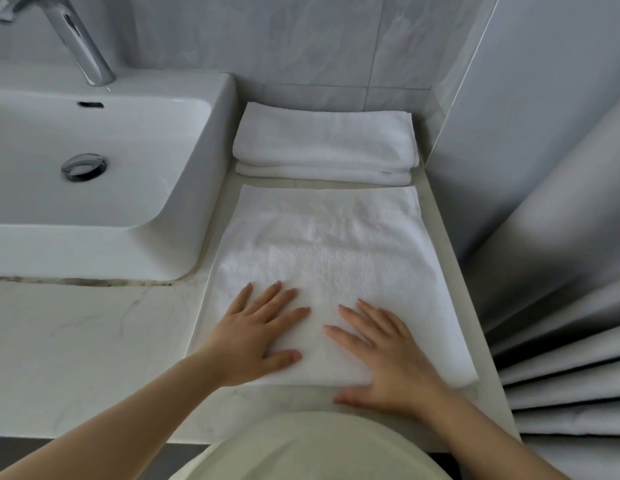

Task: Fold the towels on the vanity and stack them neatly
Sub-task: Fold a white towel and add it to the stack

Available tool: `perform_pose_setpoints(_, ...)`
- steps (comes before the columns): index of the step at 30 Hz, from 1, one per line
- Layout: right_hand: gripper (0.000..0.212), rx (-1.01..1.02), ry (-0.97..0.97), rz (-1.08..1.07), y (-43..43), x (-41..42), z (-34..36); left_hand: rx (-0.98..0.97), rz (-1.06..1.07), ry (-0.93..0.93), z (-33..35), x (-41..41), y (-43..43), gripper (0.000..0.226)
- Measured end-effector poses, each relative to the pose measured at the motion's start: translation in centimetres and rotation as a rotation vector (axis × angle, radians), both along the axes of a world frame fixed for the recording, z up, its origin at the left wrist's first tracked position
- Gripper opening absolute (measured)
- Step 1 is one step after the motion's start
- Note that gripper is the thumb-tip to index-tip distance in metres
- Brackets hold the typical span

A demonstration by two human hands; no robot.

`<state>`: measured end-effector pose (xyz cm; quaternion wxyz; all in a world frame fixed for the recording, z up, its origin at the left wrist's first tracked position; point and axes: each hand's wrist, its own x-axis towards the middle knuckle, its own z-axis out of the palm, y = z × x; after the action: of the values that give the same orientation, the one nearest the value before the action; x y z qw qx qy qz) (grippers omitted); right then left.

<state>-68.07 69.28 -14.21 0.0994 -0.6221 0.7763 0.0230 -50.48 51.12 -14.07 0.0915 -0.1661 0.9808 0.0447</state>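
Right of the sink [94,168], on the vanity [94,341], we had the task partly done. Our left hand [256,334] and right hand [388,355] lay flat, fingers straight, pressing the near end of the towel [322,244], spread with its long axis running near to far. Just beyond it sat a stack [322,143] of folded towels, two as far as we could tell, lying crosswise. Folding this one and stacking it remained.
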Motion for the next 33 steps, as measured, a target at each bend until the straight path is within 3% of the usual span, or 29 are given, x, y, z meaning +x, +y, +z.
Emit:
perform_pose_setpoints(3,0.075,-0.017,-0.033,0.18,-0.7,0.4,0.2,0.027,-0.003,-0.026,0.5,-0.8,0.1,0.066)
perform_pose_setpoints(7,0.048,-0.145,-0.165,0.183,-1.5,-0.3,0.2,0.181,0.013,0.056,1.3,-1.5,0.2,0.099)
perform_pose_setpoints(10,0.038,-0.217,-0.256,0.151,-2.2,-0.5,0.8,0.234,-0.055,-0.048,2.7,-2.2,1.1,0.1)
perform_pose_setpoints(12,0.047,-0.234,-0.353,0.098,-2.7,-0.5,1.9,0.196,-0.101,-0.096,3.0,-2.4,1.3,0.093)
perform_pose_setpoints(16,0.035,-0.131,-0.511,0.065,-3.0,-1.5,3.2,0.202,-0.101,-0.109,4.1,-2.8,0.6,0.054)
perform_pose_setpoints(20,0.051,0.057,-0.429,0.084,-3.5,-1.6,5.2,0.358,0.068,-0.175,6.8,-4.1,-0.6,0.038)
perform_pose_setpoints(24,0.042,0.145,-0.396,0.0,-3.6,-2.1,7.2,0.439,0.153,-0.264,8.9,-5.3,-1.5,0.029)
perform_pose_setpoints(28,0.013,0.235,-0.438,-0.107,-3.6,-3.7,7.9,0.554,0.222,-0.32,9.5,-5.7,-2.8,0.022)
perform_pose_setpoints(33,0.008,0.257,-0.452,-0.249,-3.3,-5.9,7.4,0.43,0.208,-0.356,9.1,-5.5,-4.7,0.018)
